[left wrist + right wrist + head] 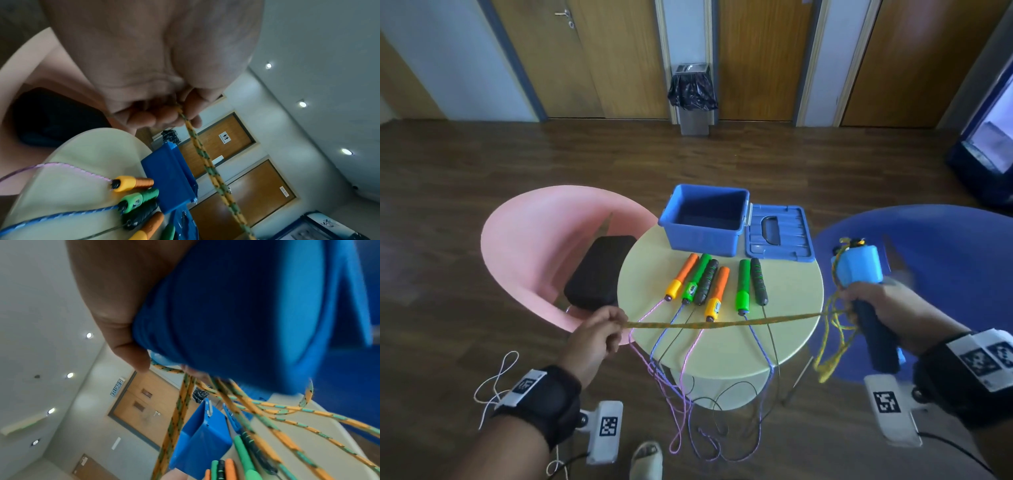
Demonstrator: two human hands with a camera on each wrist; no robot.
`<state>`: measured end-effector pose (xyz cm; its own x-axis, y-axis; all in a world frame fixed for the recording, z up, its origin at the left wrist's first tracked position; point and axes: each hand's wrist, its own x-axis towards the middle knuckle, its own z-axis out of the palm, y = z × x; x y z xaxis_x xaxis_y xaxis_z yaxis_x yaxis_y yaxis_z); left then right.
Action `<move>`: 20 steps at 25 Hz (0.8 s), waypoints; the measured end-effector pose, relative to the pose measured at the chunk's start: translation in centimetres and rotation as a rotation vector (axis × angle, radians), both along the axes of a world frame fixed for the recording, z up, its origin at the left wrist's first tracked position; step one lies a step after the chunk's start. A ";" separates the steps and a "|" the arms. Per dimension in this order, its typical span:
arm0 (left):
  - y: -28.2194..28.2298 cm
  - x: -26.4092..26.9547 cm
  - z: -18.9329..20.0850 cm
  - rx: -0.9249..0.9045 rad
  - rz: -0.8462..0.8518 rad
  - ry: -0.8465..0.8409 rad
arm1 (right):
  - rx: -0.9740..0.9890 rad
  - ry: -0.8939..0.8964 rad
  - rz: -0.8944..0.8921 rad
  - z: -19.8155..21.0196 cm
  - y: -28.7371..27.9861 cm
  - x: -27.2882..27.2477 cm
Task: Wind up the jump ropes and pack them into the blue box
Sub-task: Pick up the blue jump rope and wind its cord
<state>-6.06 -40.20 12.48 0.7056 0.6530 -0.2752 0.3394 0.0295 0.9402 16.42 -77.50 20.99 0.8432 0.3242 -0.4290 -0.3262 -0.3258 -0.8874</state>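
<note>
Wooden doors line the far wall, one signed "RESTROOM", another "KELUAR". My left hand [599, 334] pinches the yellow rope [722, 323] stretched taut over the round table [784, 329]; my right hand [876, 305] grips its blue handles [859, 270]. Behind six other handles sits the open blue box [705, 219].

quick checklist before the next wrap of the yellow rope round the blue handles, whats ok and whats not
1. Left hand pinches the yellow rope: ok.
2. Right hand grips the blue handles: ok.
3. Rope taut between the hands: ok, it runs straight above the table.
4. Slack under control: not ok, loose loops hang below the right hand.
5. Blue box open and ready: ok, its lid lies beside it and nothing shows inside.
6. Other ropes out of the way: cannot tell, their cords hang off the table's near edge below the taut rope.
</note>
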 end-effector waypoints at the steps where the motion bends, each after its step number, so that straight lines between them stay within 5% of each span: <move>1: 0.2 0.1 0.3 0.085 0.023 -0.005 | -0.058 -0.014 0.051 -0.3 -0.1 -0.3; 5: 1.1 0.5 1.4 0.241 0.178 -0.040 | -0.208 -0.028 0.174 -1.8 -0.6 -1.7; 9: 2.2 0.9 3.5 -0.081 0.374 -0.238 | -0.431 0.001 0.285 -5.0 -2.6 -1.5; 12: 2.7 0.9 4.7 -0.187 0.338 -0.260 | -0.649 -0.123 0.436 -7.2 -4.4 -1.5; 20: -2.2 2.4 5.8 0.089 0.066 -0.190 | -0.811 -0.328 0.562 -10.0 -4.3 -3.2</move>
<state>-3.65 -42.41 18.27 0.6941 0.7154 -0.0802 0.1556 -0.0404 0.9870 13.25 -81.82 11.01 0.7743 0.4233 -0.4704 0.2752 -0.8946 -0.3519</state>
